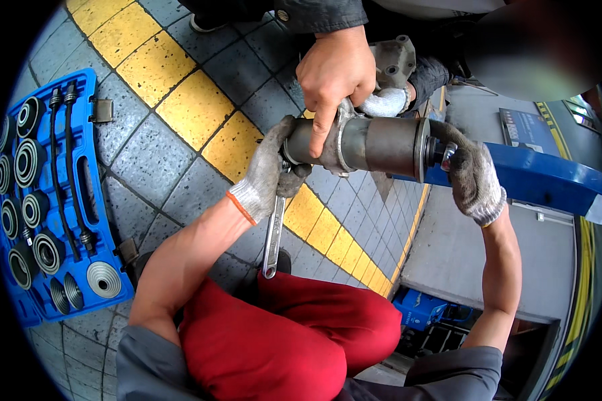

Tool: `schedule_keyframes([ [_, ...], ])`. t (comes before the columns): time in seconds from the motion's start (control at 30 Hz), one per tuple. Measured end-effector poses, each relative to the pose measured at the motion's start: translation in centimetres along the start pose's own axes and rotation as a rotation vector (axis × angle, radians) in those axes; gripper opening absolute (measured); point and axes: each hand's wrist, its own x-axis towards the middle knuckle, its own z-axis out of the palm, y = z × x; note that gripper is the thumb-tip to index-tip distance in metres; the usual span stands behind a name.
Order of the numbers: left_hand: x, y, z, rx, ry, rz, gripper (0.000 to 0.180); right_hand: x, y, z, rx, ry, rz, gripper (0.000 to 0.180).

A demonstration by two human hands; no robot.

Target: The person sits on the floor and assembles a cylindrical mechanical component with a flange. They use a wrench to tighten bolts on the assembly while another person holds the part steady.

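Note:
In front of me a thick grey metal cylinder assembly (389, 146) lies level, made of press sleeves on both sides of a metal ring eye (343, 142). My left hand (269, 160), in a grey-and-white glove, is closed at the left end, around the head of a silver wrench (272, 239) whose handle hangs down. My right hand (475, 179), gloved too, closes around the bolt end (437, 152) at the right, beside a small shiny metal piece. Another person's bare hand (336, 77) reaches from above, its index finger on the left sleeve.
At the left lies an open blue tool case (93, 200) with several round sleeves and two long threaded rods. A metal bracket (393, 63) and the person's gloved other hand (384, 102) are behind the cylinder. A blue beam (542, 175) stands right. Yellow tiles (180, 100) cross the grey floor.

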Motion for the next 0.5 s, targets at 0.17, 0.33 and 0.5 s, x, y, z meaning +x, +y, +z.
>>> schedule_keyframes([
  [0.17, 0.4, 0.1, 0.5, -0.017, -0.004, -0.022, 0.057, 0.8, 0.0, -1.0, -0.071, -0.107, 0.112, 0.049],
  [0.33, -0.6, 0.5, 0.6, -0.042, 0.116, 0.038, 0.054, 1.5, -0.9, 0.8, 0.059, -0.086, 0.071, 0.049],
  [0.5, 0.6, -0.8, 2.7, -0.149, 0.079, 0.01, 0.051, -2.5, -2.0, 0.0, -0.013, -0.053, 0.124, 0.054],
])
